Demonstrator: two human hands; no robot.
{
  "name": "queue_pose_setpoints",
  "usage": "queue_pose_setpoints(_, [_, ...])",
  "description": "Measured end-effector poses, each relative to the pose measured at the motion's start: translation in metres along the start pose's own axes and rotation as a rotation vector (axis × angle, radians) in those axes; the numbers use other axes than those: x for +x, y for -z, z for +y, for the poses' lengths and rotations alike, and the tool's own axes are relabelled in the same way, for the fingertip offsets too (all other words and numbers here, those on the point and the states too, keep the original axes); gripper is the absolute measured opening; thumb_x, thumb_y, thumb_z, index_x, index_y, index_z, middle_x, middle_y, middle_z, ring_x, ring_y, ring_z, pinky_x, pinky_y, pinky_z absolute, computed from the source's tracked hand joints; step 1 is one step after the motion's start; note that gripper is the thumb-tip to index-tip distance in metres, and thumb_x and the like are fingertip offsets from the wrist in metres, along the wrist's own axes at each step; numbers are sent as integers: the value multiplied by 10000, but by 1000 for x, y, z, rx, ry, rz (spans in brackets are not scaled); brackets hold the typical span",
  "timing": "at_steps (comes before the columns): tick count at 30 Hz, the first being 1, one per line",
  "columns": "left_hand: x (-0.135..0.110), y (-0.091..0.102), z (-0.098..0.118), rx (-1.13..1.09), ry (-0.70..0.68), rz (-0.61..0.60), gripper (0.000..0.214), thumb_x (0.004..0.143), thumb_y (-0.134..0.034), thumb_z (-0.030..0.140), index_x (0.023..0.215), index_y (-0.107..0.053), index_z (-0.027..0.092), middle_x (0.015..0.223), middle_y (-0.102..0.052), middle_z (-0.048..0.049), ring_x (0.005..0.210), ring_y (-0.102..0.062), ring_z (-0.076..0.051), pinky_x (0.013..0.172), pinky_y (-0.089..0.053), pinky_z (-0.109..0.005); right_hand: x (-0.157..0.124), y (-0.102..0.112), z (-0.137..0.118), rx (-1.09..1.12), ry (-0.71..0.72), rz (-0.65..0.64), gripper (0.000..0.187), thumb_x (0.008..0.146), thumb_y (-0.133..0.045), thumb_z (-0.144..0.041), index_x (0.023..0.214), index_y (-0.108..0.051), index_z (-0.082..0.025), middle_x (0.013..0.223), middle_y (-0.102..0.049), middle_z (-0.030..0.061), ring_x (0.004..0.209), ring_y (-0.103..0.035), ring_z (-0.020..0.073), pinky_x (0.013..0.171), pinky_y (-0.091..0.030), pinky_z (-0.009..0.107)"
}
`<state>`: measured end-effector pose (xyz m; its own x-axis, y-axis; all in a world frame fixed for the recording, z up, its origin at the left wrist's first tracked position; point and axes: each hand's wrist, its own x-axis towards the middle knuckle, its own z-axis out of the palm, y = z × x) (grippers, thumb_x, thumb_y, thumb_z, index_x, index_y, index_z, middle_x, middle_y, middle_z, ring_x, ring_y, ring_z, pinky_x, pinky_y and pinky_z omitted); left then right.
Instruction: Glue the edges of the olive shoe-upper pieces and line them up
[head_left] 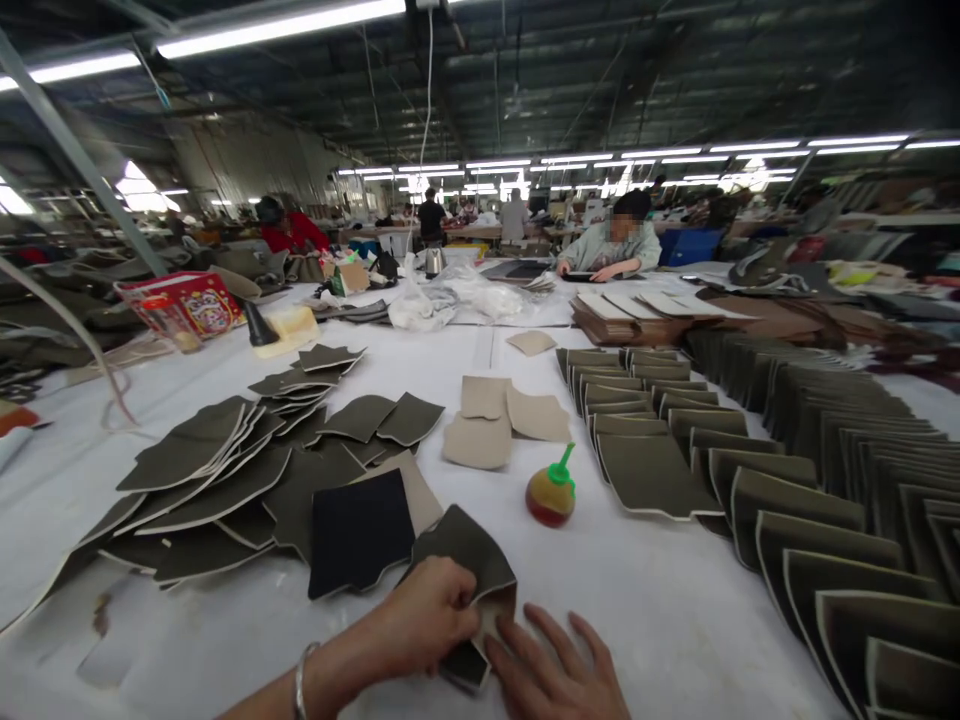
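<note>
My left hand point(429, 618), with a silver bangle at its wrist, is closed on a dark olive fabric panel point(466, 540) near the table's front edge. The panel's right part is folded over, so a beige underside shows beside the fingers. My right hand point(556, 662) lies with fingers spread, its fingertips touching the folded part. A black-faced panel point(360, 530) rests just left of the held one, partly over a beige piece. Beyond my right hand stands a round squeeze bottle point(551, 490) with a green spout and amber liquid inside.
Loose olive panels point(202, 500) are heaped at the left. Beige pieces point(480, 440) lie mid-table. Rows of overlapping olive panels point(772, 490) fill the right side. Behind are brown stacks point(607, 318), clear plastic bags point(457, 293), a red bag point(184, 300) and a seated person point(619, 245).
</note>
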<state>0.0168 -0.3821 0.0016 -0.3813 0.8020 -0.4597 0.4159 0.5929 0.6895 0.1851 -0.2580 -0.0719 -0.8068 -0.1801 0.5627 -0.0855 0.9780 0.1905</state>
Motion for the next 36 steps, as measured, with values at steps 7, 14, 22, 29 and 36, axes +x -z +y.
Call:
queue_pose_setpoints(7, [1,14,-6,-147,14,-55,171,697,-475,256,558,-389,209,372,-369,80,311,-390,-83,306,-221,-169,9,22,-11,162,-164,-101,514,780,-416,-16,1173,-626,-273,1157,-679,-39,1085,-544,259,999,-182,455])
queue_pose_setpoints(14, [1,43,2,-122,7,-93,174,662,-508,264,540,-398,207,374,-329,85,341,-337,-81,336,-196,-197,5,19,-14,200,-189,-156,580,750,-418,19,1213,-601,-279,1214,-648,-42,1144,-510,261,1069,-81,466])
queue_pose_setpoints(22, [14,16,17,227,-141,106,63,687,-476,204,655,-525,179,558,-501,34,531,-436,-106,491,-250,-224,-10,15,2,573,-325,-135,417,900,-484,-176,1296,-513,-307,1294,-589,6,1218,-498,237,1019,-365,445])
queue_pose_setpoints(29, [19,-5,5,174,-233,151,483,752,-465,181,1226,-546,227,672,-619,37,604,-548,-136,552,-327,-210,-5,13,65,636,-1100,45,527,864,-537,-495,1276,-473,-173,1258,-559,139,1093,-562,296,903,-472,469])
queue_pose_setpoints(36, [22,-6,3,155,-267,166,531,755,-442,160,1244,-618,267,834,-716,6,669,-590,-145,653,-405,-218,44,-35,98,737,-1039,101,701,665,-724,-430,1249,-439,-167,1268,-551,145,1210,-467,320,1064,-273,517])
